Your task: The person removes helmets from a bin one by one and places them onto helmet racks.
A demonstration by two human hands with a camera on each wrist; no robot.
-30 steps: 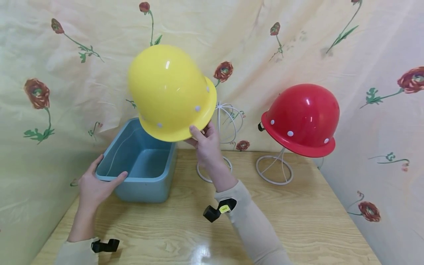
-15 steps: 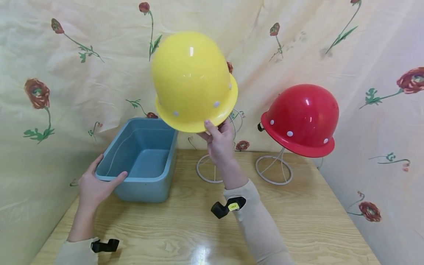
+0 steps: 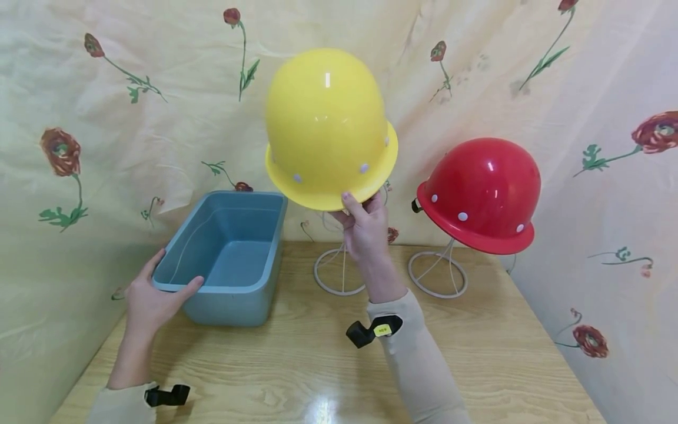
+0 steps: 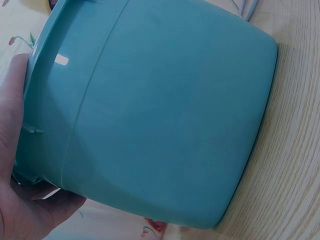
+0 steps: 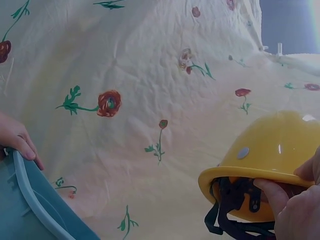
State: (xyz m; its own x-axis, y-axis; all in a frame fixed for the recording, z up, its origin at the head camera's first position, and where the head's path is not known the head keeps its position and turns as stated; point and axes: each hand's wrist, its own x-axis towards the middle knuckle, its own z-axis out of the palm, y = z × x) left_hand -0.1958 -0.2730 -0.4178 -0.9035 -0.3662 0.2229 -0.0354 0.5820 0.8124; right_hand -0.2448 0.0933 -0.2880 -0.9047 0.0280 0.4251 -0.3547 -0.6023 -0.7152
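Holding the yellow helmet (image 3: 328, 126) by its brim, the right hand (image 3: 364, 231) is pinching it with thumb below, raised over a white wire stand (image 3: 339, 272), which is mostly hiding behind it. Nearby, the red helmet (image 3: 482, 191) is sitting. The left hand (image 3: 150, 294) is gripping the blue tub (image 3: 228, 259) rim, beside the fabric wall.

Yellow helmet (image 3: 328, 126), white rivets; red helmet (image 3: 484, 191); blue-grey tub (image 3: 225, 259); cream cloth (image 3: 132, 118), red poppies; light wood-grain table (image 3: 477, 353).
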